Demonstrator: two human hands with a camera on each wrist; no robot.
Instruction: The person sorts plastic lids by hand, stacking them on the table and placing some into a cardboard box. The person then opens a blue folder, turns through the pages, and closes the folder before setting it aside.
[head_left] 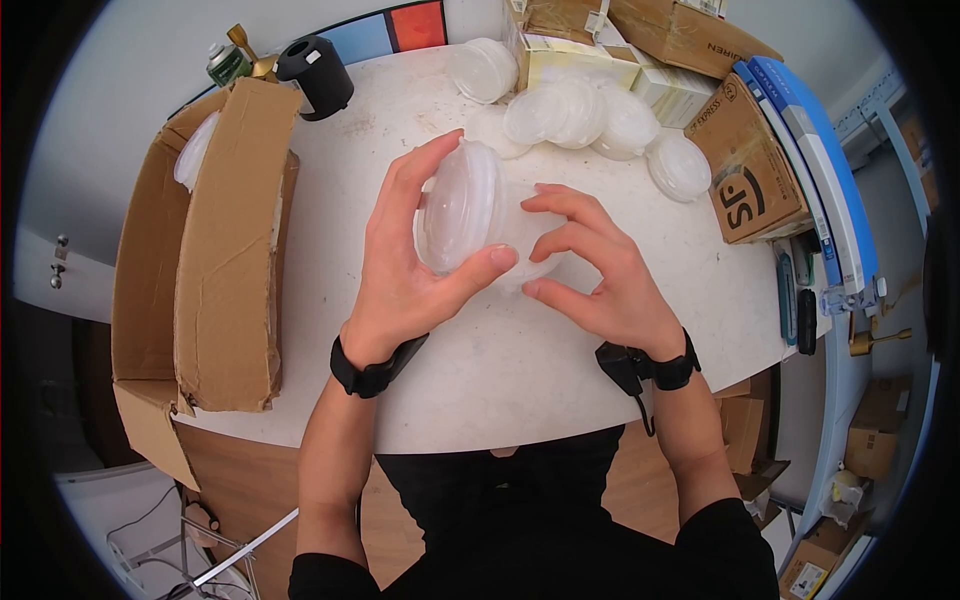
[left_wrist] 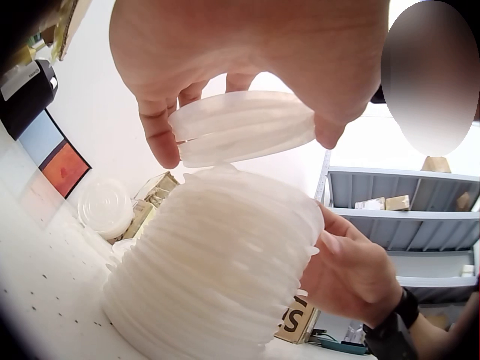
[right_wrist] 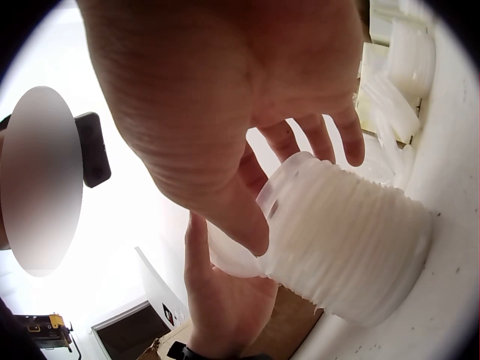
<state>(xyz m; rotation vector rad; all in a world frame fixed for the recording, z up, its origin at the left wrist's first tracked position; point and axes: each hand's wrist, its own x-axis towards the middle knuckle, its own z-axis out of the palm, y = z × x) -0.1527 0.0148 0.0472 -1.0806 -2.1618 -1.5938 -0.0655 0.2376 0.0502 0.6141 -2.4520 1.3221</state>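
My left hand [head_left: 400, 250] grips a few translucent round plastic lids [head_left: 462, 210] by their edges, fingers on the far side and thumb on the near side. They are tilted nearly on edge in the head view. In the left wrist view these lids [left_wrist: 244, 131] hang just above a tall stack of similar lids [left_wrist: 217, 262] that stands on the table. Fingers and thumb of my right hand [head_left: 610, 270] curl round the upper rim of that stack, as the right wrist view shows at the top of the stack [right_wrist: 352, 240].
On the left stands an open cardboard box [head_left: 225, 260] with something pale inside. A black canister [head_left: 315, 78] is behind it. More loose lids [head_left: 570, 112] lie at the back of the white table [head_left: 370, 390]. To the right are a carton [head_left: 745, 165] and blue-and-white upright panels [head_left: 815, 160].
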